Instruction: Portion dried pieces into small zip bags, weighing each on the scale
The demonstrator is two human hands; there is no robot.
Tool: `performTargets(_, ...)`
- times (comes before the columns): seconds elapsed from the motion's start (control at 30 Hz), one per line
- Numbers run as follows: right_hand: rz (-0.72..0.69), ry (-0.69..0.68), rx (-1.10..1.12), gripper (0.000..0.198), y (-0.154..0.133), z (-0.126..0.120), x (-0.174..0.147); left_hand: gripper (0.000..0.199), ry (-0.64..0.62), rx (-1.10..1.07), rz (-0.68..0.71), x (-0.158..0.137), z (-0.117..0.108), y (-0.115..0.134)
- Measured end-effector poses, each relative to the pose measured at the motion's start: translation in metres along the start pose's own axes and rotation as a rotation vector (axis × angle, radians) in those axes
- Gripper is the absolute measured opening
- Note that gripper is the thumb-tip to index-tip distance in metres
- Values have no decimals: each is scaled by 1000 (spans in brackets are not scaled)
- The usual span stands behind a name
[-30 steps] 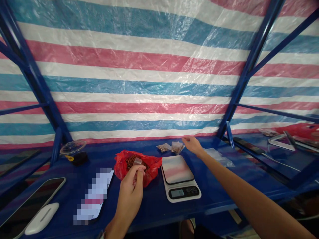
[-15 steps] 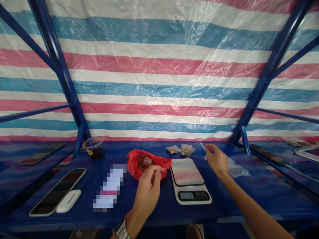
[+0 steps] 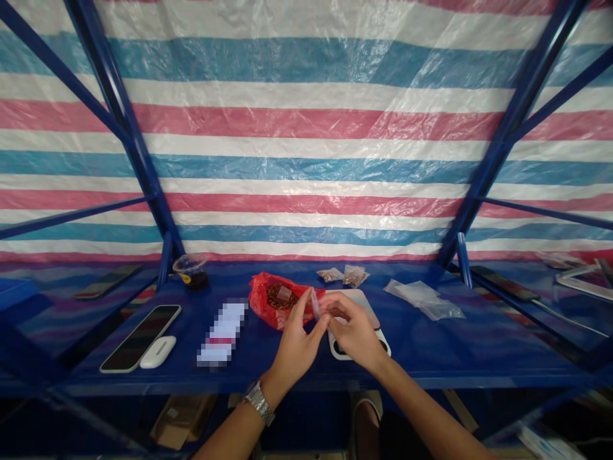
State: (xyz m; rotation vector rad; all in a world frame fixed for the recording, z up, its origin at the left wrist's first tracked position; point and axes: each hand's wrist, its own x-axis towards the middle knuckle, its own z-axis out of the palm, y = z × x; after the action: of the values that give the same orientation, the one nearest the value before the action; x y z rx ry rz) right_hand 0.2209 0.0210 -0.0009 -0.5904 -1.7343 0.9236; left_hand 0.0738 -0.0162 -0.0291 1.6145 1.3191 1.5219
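Observation:
Between my left hand (image 3: 297, 338) and my right hand (image 3: 355, 329) is a small clear plastic bag (image 3: 315, 303), with the fingers of both hands closed on it. Just left of them an open red plastic bag (image 3: 260, 299) holds small brown pieces (image 3: 274, 297), and a small clear piece (image 3: 284, 293) lies on top. My right hand is above a white digital scale (image 3: 371, 308) and hides part of its plate and display. Behind the scale lie two small filled clear bags, one on the left (image 3: 330, 275) and one on the right (image 3: 355, 276).
Flat clear bags (image 3: 426, 298) lie to the right on the blue table (image 3: 431, 351). At left are a phone (image 3: 141, 338), a white earbud case (image 3: 158, 352), a blurred-out lit rectangle (image 3: 223, 335) and a lidded cup (image 3: 191, 273). Blue metal posts flank a striped sheet (image 3: 306, 166).
My right hand has come left from the flat clear bags to meet my left hand over the scale's edge. A clear bag now shows between them. The view has shifted slightly.

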Motion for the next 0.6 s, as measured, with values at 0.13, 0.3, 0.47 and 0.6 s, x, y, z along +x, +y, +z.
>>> performTargets(0.13,49,-34,65,18,1,1,2,53,31,-68,-12,2,7,2)
performTargets(0.3,107,-76,54,23,-1,-4,6,48,107,-149,-42,9,10,-1)
performTargets(0.47,106,-69,-7,20,7,-4,4,45,135,-118,-48,11,6,0)
performTargets(0.6,19,-72,-155,14,-2,-5,7,41,154,-100,-39,11,2,4)
